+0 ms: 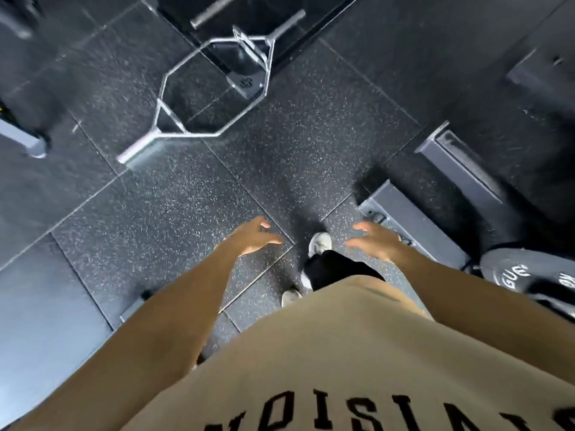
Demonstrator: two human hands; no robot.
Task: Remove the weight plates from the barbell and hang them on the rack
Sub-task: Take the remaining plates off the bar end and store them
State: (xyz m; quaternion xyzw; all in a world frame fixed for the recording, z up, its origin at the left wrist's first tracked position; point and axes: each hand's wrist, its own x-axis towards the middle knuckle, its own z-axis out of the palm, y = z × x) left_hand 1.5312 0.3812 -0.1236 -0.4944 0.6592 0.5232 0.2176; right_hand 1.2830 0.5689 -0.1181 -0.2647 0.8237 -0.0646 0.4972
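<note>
Both hands are empty: my left hand and right hand hang with fingers loose. One weight plate sits at 4 o'clock. I should turn there, bend my knees and grab its rim with both hands.

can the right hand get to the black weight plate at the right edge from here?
Probably yes. The right hand is open and empty, and nothing lies between it and the black weight plate with white lettering low to its right. The plate sits beside the dark rack base, partly cut off by the frame.
</note>
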